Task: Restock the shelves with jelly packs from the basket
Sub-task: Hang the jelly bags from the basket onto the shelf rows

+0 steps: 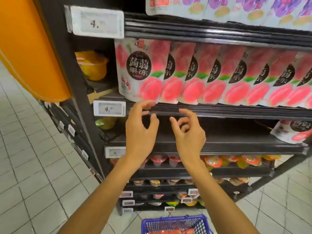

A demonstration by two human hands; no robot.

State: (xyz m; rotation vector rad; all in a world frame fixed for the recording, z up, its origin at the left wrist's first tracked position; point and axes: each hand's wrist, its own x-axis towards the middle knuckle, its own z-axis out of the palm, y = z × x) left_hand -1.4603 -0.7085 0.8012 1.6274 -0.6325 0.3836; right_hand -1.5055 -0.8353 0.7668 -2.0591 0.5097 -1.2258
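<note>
A row of pink peach jelly packs (211,78) stands side by side on the middle shelf (236,113). My left hand (141,130) is raised just below the leftmost pack (138,70), fingers loosely curled and holding nothing, its fingertips near the shelf lip. My right hand (189,132) hovers beside it with relaxed, curled fingers, also holding nothing. The shelf below (219,146) is mostly bare, with one peach pack (292,132) lying at its far right. A blue basket (175,223) sits on the floor below, red packs showing inside.
Purple grape packs (236,7) line the top shelf. Price tags (96,22) hang on the shelf edges. Small jelly cups (212,161) fill the lower shelves. An orange column (28,48) stands at left beside the tiled floor (33,166).
</note>
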